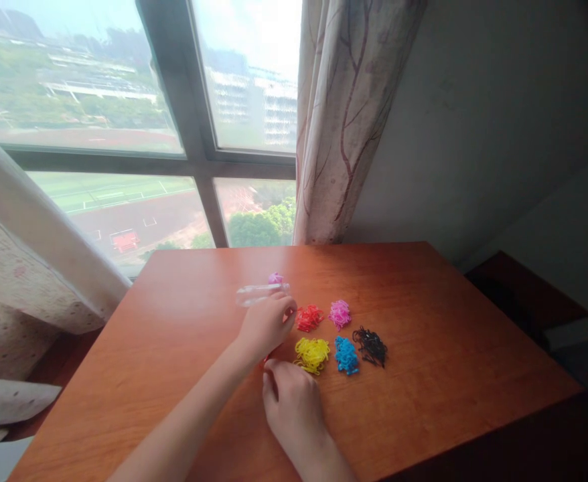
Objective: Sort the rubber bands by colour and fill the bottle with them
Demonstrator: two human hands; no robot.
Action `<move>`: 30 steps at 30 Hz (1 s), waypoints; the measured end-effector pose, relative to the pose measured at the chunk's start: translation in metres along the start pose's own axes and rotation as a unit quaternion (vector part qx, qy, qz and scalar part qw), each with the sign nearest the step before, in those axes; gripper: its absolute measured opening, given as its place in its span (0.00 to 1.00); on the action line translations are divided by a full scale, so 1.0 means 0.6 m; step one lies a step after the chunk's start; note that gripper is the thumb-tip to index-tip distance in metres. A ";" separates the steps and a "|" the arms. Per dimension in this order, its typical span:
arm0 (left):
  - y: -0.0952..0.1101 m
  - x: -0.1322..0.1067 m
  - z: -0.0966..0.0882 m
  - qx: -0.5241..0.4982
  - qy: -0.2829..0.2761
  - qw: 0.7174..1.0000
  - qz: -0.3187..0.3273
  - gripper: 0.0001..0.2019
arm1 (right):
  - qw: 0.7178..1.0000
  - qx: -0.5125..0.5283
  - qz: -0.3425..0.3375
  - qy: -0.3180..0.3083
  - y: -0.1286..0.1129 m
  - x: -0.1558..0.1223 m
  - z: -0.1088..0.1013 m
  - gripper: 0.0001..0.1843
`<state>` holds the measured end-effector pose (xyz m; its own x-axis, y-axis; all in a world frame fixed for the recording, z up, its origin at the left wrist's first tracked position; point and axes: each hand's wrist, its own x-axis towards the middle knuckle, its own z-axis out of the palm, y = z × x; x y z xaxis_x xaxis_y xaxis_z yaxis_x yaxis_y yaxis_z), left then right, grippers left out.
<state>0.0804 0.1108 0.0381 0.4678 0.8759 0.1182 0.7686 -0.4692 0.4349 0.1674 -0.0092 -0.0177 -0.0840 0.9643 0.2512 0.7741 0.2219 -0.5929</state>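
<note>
My left hand [266, 326] reaches over the wooden table with its fingers curled together at the left edge of a heap of red bands [309, 318]. Whatever its fingertips grip is too small to make out. Closer to me, my right hand [297, 400] is closed in a pinch. A bit of something red [268, 359] shows at its fingertips, partly hidden by my left wrist. Just beyond that hand lies a heap of yellow bands [312, 355]. Behind my left hand is a clear plastic container [258, 293], partly covered by the hand.
Heaps of blue bands [346, 355], black bands [371, 345] and pink bands [340, 314] lie to the right. A purple heap [276, 278] sits behind the container. The table [439, 341] meets a window [203, 161] with curtains [344, 120] at its far side.
</note>
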 end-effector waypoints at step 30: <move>-0.088 -0.158 -0.018 -0.062 -0.012 0.994 -0.091 0.11 | 0.996 -0.077 0.030 -0.037 -0.019 0.014 0.000 0.04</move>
<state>-0.0091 0.0539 0.0136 0.3376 0.9413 0.0067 0.7829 -0.2847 0.5532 0.1578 -0.0036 -0.0089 -0.0758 0.9843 0.1592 0.8656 0.1442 -0.4794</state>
